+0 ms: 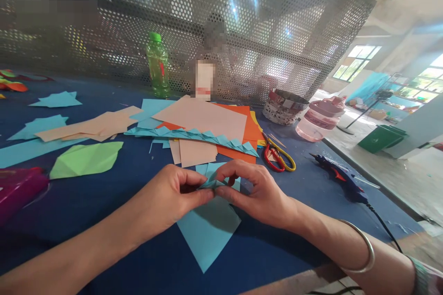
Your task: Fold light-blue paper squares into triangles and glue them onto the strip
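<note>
Between my two hands is a small folded piece of blue paper [211, 184]. My left hand [178, 189] pinches its left side, thumb below and fingers above. On the other side my right hand [252, 189] pinches it the same way, with the fingertips of both hands almost touching. Blue paper sheets [207, 235] lie flat on the table under my hands. Just beyond them stretches a long blue strip of folded paper points [194, 134], resting over pink and orange sheets [204, 117].
Red-and-yellow scissors [277, 154] and a dark blue glue gun [341, 177] lie to the right. Behind them stand a worn round container [285, 107] and a pink bottle [321, 119]. A green-capped bottle [158, 67] stands by the perforated metal screen [242, 46]. Green paper [86, 159] lies left.
</note>
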`<action>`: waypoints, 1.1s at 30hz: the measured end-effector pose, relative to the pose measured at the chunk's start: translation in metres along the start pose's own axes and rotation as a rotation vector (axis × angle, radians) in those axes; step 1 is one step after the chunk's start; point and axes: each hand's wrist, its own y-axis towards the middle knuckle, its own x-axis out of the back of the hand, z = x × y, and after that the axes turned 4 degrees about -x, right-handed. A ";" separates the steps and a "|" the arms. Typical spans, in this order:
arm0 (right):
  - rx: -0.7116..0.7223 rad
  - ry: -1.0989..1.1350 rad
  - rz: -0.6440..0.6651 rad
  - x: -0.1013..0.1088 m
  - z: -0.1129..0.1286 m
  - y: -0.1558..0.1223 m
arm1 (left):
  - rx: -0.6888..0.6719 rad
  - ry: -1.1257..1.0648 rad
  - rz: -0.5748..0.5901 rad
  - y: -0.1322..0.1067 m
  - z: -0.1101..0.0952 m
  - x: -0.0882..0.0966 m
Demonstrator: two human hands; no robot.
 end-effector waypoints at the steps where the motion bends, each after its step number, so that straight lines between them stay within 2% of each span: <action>1: 0.007 0.007 0.004 0.000 0.001 0.000 | -0.007 0.009 -0.003 0.000 0.000 0.000; 6: 0.026 0.013 -0.020 -0.002 0.003 0.000 | -0.026 0.054 -0.021 -0.003 -0.003 -0.001; 10: 0.048 0.021 -0.045 -0.004 0.001 -0.001 | -0.033 0.078 0.021 -0.006 -0.007 0.001; 14: -0.007 0.017 -0.043 -0.004 -0.001 -0.001 | -0.052 0.102 0.025 -0.006 -0.005 0.002; 17: -0.109 0.057 -0.017 -0.004 -0.002 0.000 | -0.039 0.197 0.038 -0.005 -0.001 0.002; 19: -0.204 0.082 0.031 -0.004 -0.004 0.000 | -0.089 0.331 -0.001 -0.005 0.001 0.002; 22: -0.264 0.043 0.086 -0.005 -0.009 0.000 | -0.255 0.513 -0.160 -0.004 0.003 0.001; 24: -0.233 -0.024 0.086 -0.005 -0.011 0.000 | -0.318 0.550 -0.202 -0.003 0.004 0.000; 27: -0.171 -0.116 0.079 -0.005 -0.014 0.001 | -0.348 0.555 -0.162 -0.001 0.007 -0.002; 33: -0.088 -0.179 0.105 -0.004 -0.015 0.002 | -0.294 0.523 -0.188 0.001 0.010 -0.004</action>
